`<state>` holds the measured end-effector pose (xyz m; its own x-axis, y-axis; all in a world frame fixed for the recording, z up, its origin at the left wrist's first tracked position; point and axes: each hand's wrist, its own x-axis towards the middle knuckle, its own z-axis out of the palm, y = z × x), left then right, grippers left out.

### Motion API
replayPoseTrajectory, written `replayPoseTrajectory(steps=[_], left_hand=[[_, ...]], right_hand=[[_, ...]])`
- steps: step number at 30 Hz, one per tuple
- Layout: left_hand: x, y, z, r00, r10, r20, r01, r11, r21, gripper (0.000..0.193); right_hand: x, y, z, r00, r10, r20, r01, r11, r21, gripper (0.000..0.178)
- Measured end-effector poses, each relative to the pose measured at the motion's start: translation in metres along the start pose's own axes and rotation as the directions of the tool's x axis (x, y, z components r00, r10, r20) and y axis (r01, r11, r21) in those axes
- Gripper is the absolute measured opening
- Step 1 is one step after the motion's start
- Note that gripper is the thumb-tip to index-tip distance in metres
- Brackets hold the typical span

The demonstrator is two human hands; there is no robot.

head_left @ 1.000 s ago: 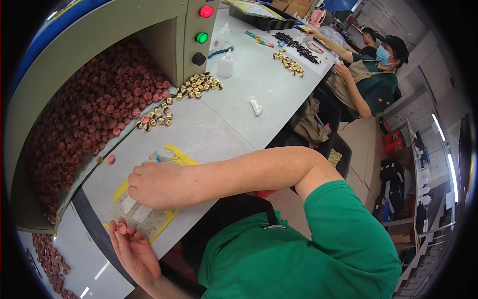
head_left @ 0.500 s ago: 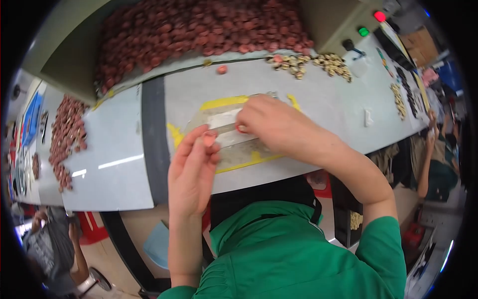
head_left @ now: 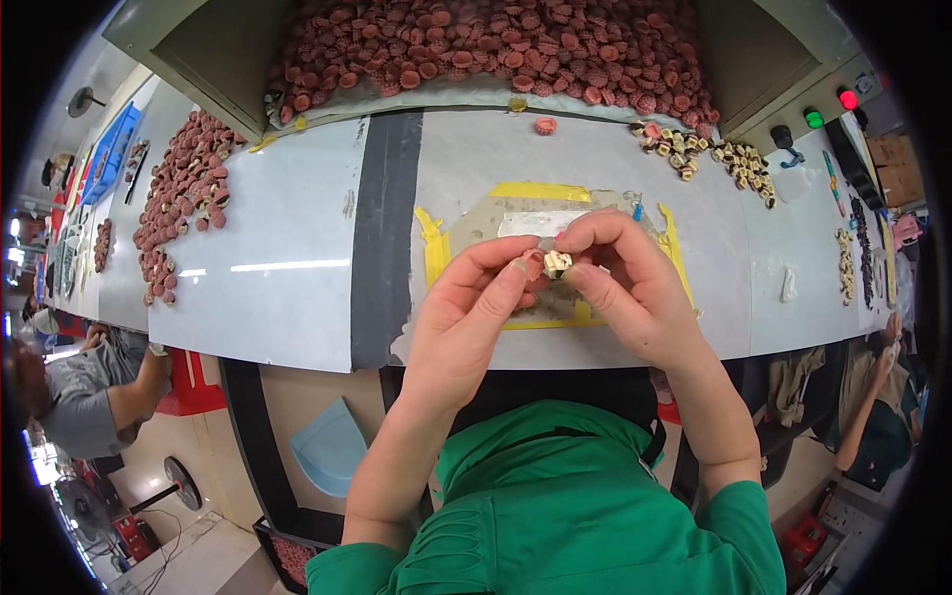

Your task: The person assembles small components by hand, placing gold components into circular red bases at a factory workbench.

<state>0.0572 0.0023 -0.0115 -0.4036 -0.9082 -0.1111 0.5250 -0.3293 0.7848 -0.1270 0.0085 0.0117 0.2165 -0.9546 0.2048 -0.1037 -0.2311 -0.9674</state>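
Pale desk [head_left: 268, 307], several panels, one dark strip [head_left: 382, 238] running front to back.

Left hand [head_left: 461, 322]: thumb and forefinger pinched together on one small pink cup [head_left: 534, 265], held above the desk.

Right hand [head_left: 635, 283]: thumb and forefinger pinched on one small cream-and-dark block [head_left: 557, 264], just right of the cup; whether the two pieces touch, cannot be told.

Beneath the hands: one smudged work patch, edged with yellow tape [head_left: 540, 191]; one whitish strip [head_left: 526, 220] lying on it.

Beyond the patch: one loose cup [head_left: 545, 126], reddish pink, alone; to its right, two clusters of cream-and-dark blocks [head_left: 749, 171], near each other.

At the back: one large heap of reddish cups [head_left: 476, 50] within a grey-green housing [head_left: 213, 74]; on the housing's right side, one red light [head_left: 847, 98], one green light [head_left: 814, 118].

Far left: one pile of pink-and-dark pieces [head_left: 183, 183]; one blue tray [head_left: 109, 154]; one person in grey [head_left: 94, 397], beside the desk.
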Motion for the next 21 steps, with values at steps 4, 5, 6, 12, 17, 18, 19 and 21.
replayPoseTrajectory(steps=[4, 5, 6, 12, 17, 18, 19, 21], left_hand=[[0.000, -0.001, 0.000, 1.000, 0.018, -0.007, -0.018, 1.000, -0.003, 0.027], [0.000, -0.001, 0.003, 0.999, 0.039, -0.018, -0.040, 0.999, -0.005, 0.026], [0.000, -0.001, 0.005, 0.998, 0.061, -0.029, -0.062, 0.998, -0.007, 0.025], [-0.002, -0.017, 0.005, 0.920, 0.392, -0.024, -0.347, 0.841, 0.416, 0.023], [-0.004, -0.006, 0.005, 0.987, 0.152, -0.047, -0.142, 0.977, 0.162, 0.023], [-0.004, -0.005, 0.004, 0.992, 0.126, -0.026, -0.122, 0.986, 0.115, 0.022], [-0.004, -0.003, 0.004, 0.992, 0.128, -0.025, -0.124, 0.986, 0.115, 0.022], [-0.006, -0.001, 0.003, 0.997, 0.067, 0.027, -0.070, 0.990, 0.123, 0.029]], right_hand=[[0.004, -0.003, 0.004, 0.999, -0.043, -0.009, 0.042, 0.994, -0.103, 0.015], [0.005, -0.003, 0.004, 0.996, -0.092, -0.004, 0.089, 0.978, -0.189, 0.016], [0.005, -0.003, 0.006, 0.996, -0.091, -0.004, 0.089, 0.978, -0.189, 0.016], [0.002, 0.006, 0.017, 0.961, -0.268, -0.060, 0.227, 0.897, -0.379, 0.020], [0.001, 0.008, 0.022, 0.878, -0.475, -0.057, 0.377, 0.761, -0.528, 0.027], [-0.001, 0.007, 0.020, 0.877, -0.477, -0.057, 0.379, 0.760, -0.529, 0.027], [-0.003, 0.006, 0.017, 0.900, -0.434, -0.041, 0.362, 0.798, -0.482, 0.027], [-0.005, 0.001, 0.013, 0.920, -0.390, -0.023, 0.342, 0.832, -0.437, 0.028]])
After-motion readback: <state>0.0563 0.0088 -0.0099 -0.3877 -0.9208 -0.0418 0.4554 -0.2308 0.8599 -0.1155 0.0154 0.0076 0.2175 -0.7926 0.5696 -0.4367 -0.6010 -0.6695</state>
